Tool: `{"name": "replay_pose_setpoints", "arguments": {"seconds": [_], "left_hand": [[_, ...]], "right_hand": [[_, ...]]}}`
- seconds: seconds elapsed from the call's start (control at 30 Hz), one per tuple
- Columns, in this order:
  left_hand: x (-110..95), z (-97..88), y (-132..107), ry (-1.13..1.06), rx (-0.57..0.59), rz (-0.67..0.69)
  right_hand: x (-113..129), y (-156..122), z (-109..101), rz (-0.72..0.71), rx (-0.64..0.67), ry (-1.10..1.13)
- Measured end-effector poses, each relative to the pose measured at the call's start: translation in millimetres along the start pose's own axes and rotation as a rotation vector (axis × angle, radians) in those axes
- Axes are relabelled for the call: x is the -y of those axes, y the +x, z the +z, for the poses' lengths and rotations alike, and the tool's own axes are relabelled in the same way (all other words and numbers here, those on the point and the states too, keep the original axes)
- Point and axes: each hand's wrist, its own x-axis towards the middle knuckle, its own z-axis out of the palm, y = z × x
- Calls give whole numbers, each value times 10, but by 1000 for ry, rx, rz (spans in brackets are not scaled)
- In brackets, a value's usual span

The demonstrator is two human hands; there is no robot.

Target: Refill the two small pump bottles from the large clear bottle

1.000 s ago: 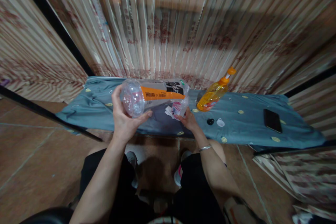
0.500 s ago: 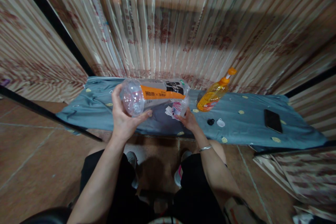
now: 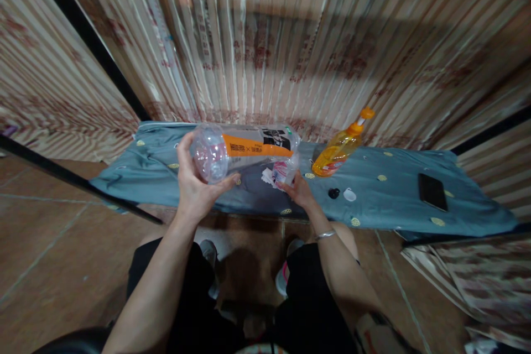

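Note:
A large clear plastic bottle (image 3: 257, 146) with an orange, grey and black label lies sideways above the cloth. My left hand (image 3: 198, 185) wraps around its rounded left end, thumb along the underside. At the right end, my right hand (image 3: 299, 191) has its fingers closed on clear plastic that appears to belong to the bottle; the exact grip is partly hidden. Behind that hand shows a crumpled white and pink wrapper (image 3: 269, 176), and I cannot tell whether the fingers touch it. To the right stands a yellow pump bottle (image 3: 337, 149) of liquid.
A blue-green cloth (image 3: 394, 199) with yellow prints covers the low bench. On it lie a small black cap (image 3: 333, 193), a white round piece (image 3: 349, 194) and a dark phone (image 3: 432, 192). Striped curtains (image 3: 265, 38) hang behind, and black poles (image 3: 83, 27) slant at the sides.

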Motion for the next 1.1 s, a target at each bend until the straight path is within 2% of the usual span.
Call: {"name": "replay_pose_setpoints", "arguments": {"seconds": [0.23, 0.5, 1.1], "left_hand": [[37, -21, 12, -30, -3, -12], [65, -53, 77, -89, 39, -71], [98, -91, 198, -96, 97, -71]], "right_hand": [[-30, 8, 20, -34, -18, -3], [-24, 2, 12, -6, 6, -7], [31, -16, -35, 30, 12, 5]]}}
